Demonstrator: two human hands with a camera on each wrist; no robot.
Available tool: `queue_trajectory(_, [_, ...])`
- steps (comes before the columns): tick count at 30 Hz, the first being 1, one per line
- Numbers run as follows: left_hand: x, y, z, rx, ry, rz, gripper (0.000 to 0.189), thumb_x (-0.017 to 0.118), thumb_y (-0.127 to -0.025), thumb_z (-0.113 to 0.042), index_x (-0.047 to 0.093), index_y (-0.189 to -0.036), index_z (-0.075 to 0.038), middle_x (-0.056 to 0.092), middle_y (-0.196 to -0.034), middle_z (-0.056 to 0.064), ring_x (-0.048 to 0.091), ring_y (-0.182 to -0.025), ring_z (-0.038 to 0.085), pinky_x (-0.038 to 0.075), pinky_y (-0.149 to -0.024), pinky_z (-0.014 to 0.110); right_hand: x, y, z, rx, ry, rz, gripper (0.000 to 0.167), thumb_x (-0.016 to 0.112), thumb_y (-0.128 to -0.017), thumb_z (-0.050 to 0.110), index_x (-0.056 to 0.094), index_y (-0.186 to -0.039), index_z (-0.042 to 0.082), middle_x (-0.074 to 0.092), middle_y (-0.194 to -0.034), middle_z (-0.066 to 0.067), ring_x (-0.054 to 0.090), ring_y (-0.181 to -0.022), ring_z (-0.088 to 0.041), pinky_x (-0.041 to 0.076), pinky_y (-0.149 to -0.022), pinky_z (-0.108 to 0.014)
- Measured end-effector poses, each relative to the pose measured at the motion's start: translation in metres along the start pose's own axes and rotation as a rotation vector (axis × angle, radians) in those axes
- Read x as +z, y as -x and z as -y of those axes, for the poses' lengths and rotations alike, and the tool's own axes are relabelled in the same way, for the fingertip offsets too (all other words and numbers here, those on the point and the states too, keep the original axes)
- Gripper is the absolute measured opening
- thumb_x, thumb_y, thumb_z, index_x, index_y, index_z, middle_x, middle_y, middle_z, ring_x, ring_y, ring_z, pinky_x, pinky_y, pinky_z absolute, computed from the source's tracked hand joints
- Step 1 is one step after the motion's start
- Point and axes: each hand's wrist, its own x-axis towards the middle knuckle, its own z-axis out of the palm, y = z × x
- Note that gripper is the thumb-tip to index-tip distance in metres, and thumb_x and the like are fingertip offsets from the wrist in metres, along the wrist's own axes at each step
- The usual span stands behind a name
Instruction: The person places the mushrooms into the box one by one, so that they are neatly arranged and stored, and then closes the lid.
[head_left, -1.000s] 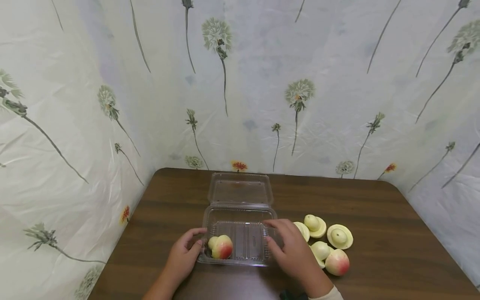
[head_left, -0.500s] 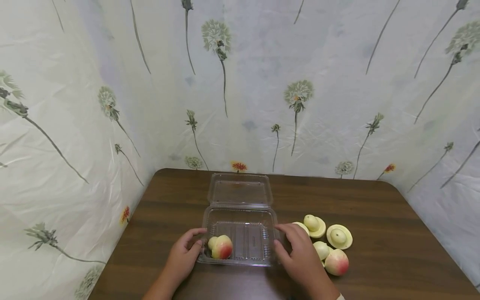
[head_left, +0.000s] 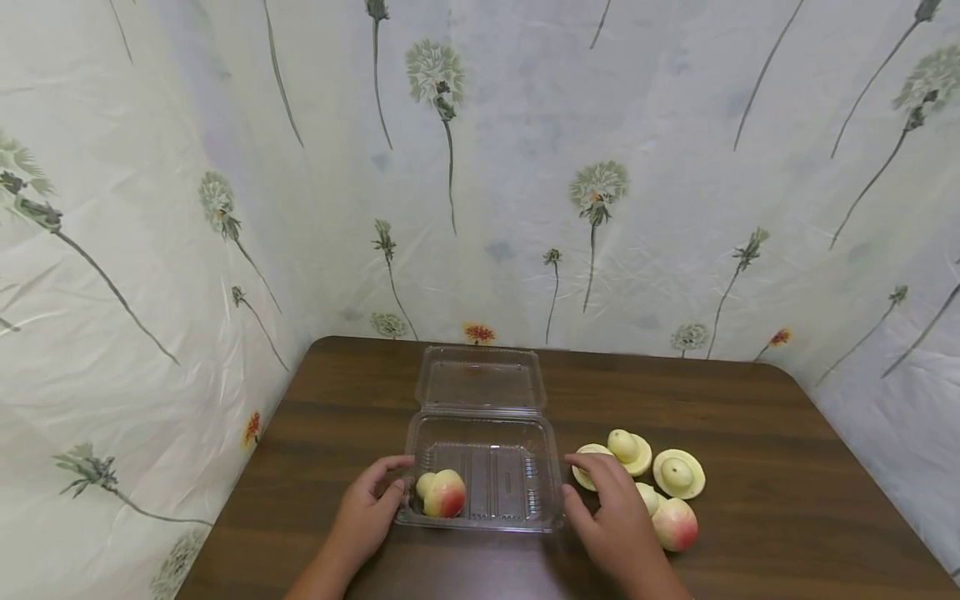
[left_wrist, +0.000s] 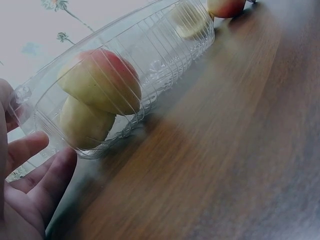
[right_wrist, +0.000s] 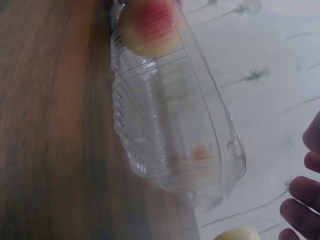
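A clear plastic clamshell container (head_left: 543,429) lies open on the table, its lid (head_left: 480,379) folded back. One toy mushroom (head_left: 444,493) with a red-tinted pale yellow cap lies at its left end, seen through the wall in the left wrist view. My left hand (head_left: 367,504) holds the container's left edge. Just off the container's right side, my right hand (head_left: 611,512) hangs with loosely bent fingers and nothing in it. Beside it lie several more mushrooms, including an upturned one (head_left: 678,473) and a red-tinted one (head_left: 677,523), partly behind the hand.
The brown wooden table (head_left: 780,500) reaches back to a pale flower-patterned cloth (head_left: 510,167), which also hangs at the left and right. Another mushroom (head_left: 630,452) leans at the back of the loose group.
My right hand has drawn away to the right from the container's right side, exposing its edge and a pale mushroom. The left hand has stayed in place.
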Motion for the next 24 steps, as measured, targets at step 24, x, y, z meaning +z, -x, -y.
queue_trajectory(24, [-0.001,0.001,0.002,-0.017,-0.037,-0.001,0.033,0.060,-0.101,0.000,0.071,-0.128,-0.013,0.071,-0.126,0.010,0.073,-0.086,0.019,0.057,-0.078,0.025,-0.007,0.013,-0.012,0.033,0.069,-0.049,0.039,0.079,-0.077,0.004,0.071,-0.116,0.006,0.068,-0.113,-0.008,0.061,-0.106,-0.027,0.032,-0.105,-0.015])
